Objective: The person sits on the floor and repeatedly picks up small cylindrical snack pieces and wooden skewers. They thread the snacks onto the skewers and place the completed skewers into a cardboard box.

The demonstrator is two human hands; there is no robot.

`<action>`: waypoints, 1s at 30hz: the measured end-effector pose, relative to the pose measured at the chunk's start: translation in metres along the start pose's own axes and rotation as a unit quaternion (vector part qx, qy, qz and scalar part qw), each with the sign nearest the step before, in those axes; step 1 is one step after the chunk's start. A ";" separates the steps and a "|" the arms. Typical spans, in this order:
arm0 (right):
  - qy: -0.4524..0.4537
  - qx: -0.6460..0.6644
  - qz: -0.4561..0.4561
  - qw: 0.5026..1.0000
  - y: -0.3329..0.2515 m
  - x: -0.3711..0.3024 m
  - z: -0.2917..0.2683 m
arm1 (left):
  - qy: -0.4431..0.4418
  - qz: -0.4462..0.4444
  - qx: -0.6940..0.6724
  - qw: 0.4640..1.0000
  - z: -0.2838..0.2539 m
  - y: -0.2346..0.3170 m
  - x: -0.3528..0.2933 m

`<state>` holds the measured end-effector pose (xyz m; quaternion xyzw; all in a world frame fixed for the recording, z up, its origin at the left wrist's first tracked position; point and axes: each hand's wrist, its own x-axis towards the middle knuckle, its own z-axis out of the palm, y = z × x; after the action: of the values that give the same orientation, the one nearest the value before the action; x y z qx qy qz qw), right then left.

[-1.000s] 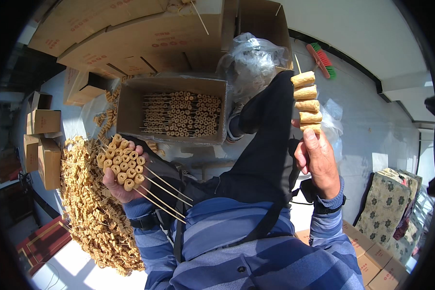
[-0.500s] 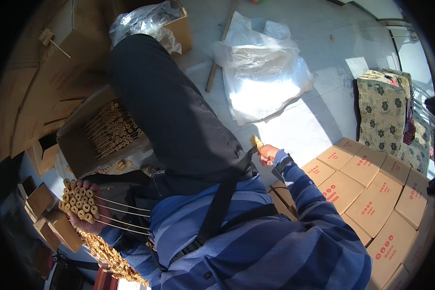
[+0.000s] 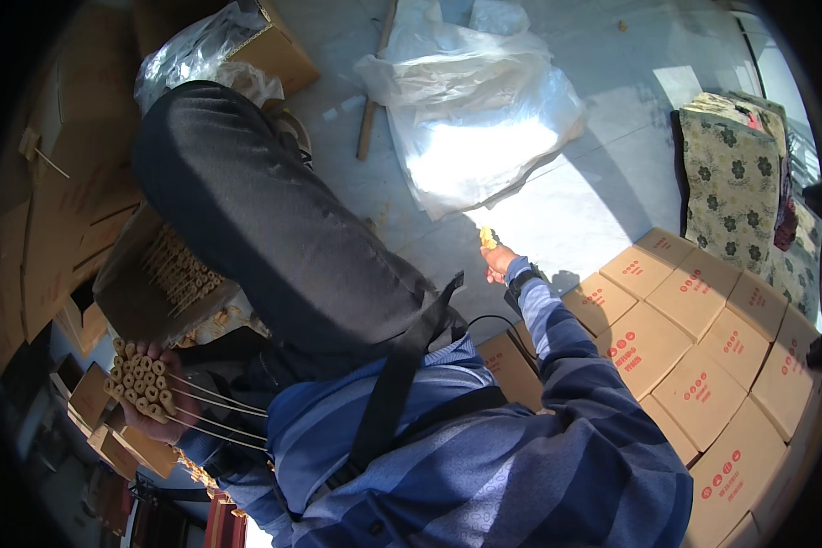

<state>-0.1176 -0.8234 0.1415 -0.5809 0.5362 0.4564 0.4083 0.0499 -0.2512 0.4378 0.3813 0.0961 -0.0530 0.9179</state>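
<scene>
My left hand [image 3: 184, 398] is closed around a bundle of skewers [image 3: 139, 380] at the lower left. Tan, hollow roll-shaped pieces crowd together at one end of the bundle, and thin sticks extend from it toward my body. Out to the right, over the bright floor, my right hand [image 3: 498, 263] pinches a small crumpled yellow piece [image 3: 488, 237]; its exact kind cannot be made out. Beside my leg, an open carton [image 3: 119, 292] contains more skewers [image 3: 178, 274] with similar rolls, partly hidden by my knee.
Closed cardboard boxes [image 3: 644, 342] with red print are packed together at the right. A white plastic bag [image 3: 470, 110] lies on the floor ahead, a stick [image 3: 370, 123] beside it. Flower-patterned fabric [image 3: 735, 178] stands far right. Tall cartons [image 3: 87, 119] line the left.
The view has shifted, and my knee appears farther left, covering more of the skewer carton. Both hands keep their hold; my right arm reaches slightly farther ahead with the yellow piece.
</scene>
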 end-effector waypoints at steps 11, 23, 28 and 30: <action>0.031 0.023 0.005 0.999 -0.002 0.043 -0.012 | 0.069 0.018 0.069 0.995 0.014 -0.002 0.001; 0.053 -0.020 -0.034 0.998 -0.009 0.033 -0.022 | 0.071 0.002 0.038 0.997 0.015 -0.007 0.004; 0.019 -0.019 -0.004 1.000 -0.018 0.044 -0.013 | 0.073 0.000 0.016 0.997 0.013 -0.007 0.004; 0.038 0.014 0.019 0.999 -0.020 0.047 0.000 | 0.064 -0.008 0.006 0.998 0.012 -0.007 0.004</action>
<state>-0.0973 -0.8330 0.0953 -0.5819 0.5687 0.4341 0.3868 0.0544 -0.2647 0.4410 0.3890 0.1577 -0.0358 0.9070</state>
